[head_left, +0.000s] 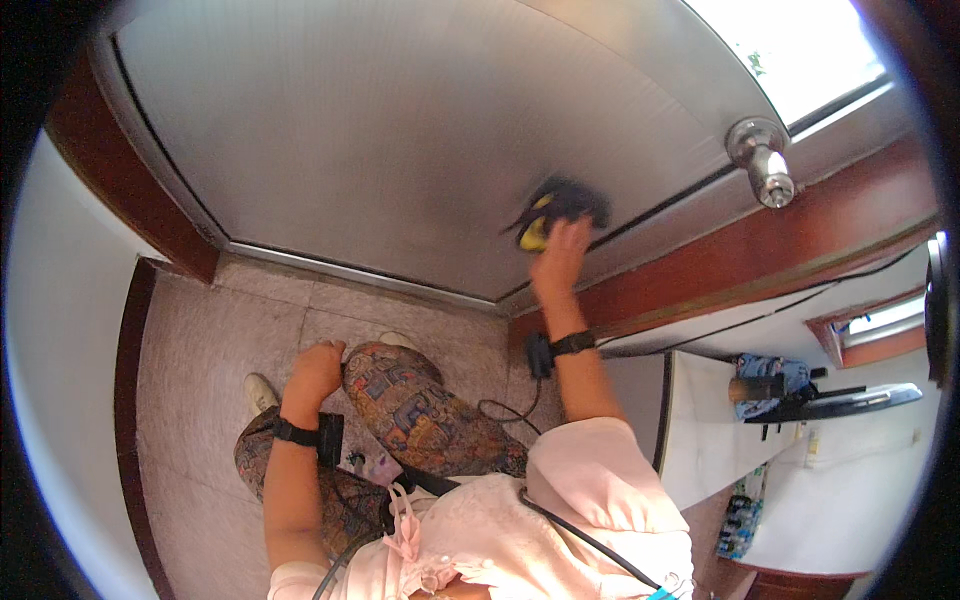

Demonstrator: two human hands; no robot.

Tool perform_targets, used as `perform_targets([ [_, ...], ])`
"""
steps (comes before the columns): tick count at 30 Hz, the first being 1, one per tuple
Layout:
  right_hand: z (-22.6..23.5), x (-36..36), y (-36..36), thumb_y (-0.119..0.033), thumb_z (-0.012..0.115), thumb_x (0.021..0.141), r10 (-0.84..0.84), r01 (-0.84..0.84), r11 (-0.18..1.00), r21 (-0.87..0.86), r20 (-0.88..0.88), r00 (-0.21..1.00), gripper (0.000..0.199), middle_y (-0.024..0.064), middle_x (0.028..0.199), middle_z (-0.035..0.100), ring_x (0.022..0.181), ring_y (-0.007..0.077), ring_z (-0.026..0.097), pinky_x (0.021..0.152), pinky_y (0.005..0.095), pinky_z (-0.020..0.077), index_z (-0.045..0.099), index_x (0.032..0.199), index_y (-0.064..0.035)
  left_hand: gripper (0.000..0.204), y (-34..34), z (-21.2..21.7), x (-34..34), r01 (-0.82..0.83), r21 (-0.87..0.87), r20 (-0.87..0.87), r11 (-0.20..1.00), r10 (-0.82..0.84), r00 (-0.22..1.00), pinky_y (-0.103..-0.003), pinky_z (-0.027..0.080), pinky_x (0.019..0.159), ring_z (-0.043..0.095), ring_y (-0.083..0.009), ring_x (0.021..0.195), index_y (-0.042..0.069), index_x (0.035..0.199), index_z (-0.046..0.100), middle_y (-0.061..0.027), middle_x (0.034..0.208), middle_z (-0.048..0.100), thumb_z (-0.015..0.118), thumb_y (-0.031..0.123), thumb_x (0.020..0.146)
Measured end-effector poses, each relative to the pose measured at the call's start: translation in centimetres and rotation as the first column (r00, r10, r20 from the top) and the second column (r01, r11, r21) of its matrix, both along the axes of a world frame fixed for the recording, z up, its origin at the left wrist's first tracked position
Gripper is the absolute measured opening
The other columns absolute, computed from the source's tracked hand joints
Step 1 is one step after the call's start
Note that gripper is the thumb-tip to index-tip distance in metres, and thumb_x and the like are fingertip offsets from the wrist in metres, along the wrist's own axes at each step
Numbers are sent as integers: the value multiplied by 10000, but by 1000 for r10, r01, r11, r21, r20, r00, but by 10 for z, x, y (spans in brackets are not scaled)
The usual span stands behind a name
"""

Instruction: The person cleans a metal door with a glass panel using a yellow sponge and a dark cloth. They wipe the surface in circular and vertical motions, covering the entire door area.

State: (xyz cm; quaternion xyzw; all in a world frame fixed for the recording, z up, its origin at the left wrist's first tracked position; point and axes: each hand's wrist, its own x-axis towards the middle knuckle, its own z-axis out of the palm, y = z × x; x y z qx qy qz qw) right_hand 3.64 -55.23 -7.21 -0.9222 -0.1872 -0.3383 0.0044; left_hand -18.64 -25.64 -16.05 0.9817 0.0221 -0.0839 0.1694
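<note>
My right hand (563, 255) reaches forward and presses a dark cloth with yellow patches (565, 200) against the lower part of a grey metal door (380, 150). The cloth is bunched and slightly blurred; my fingers lie over its near edge. My left hand (318, 370) is curled into a loose fist beside my bent knee in patterned trousers (400, 400), and no object shows in it. A silver door knob (762, 160) sits farther right on the door, apart from both hands.
Reddish-brown wooden frame (720, 240) borders the door. Cables run from my wrist straps, and dark cords cross the right wall. A white cabinet (715, 420) with a dark monitor (850, 402) stands on the right. Pale floor tiles (200, 400) lie below me.
</note>
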Motion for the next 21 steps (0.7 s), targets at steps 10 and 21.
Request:
perform_targets([
  [10,12,16,-4,-24,557,634,-220,198,952,234,74,973,323,270,1081,416,1066,411,346,949,452,253,496,928,93,241,5,-26,2,54,-16,106,998,-52,993,-393,467,649,566,-316,791,55,945,545,-148,858,572,530,44,705],
  [21,-100,3,-38,-87,455,796,47,108,212,971,-120,992,381,208,1139,442,998,297,469,869,371,356,384,1132,79,175,-4,-17,5,105,53,42,993,-107,993,-397,468,636,569,-320,774,47,902,543,-150,825,575,503,58,732],
])
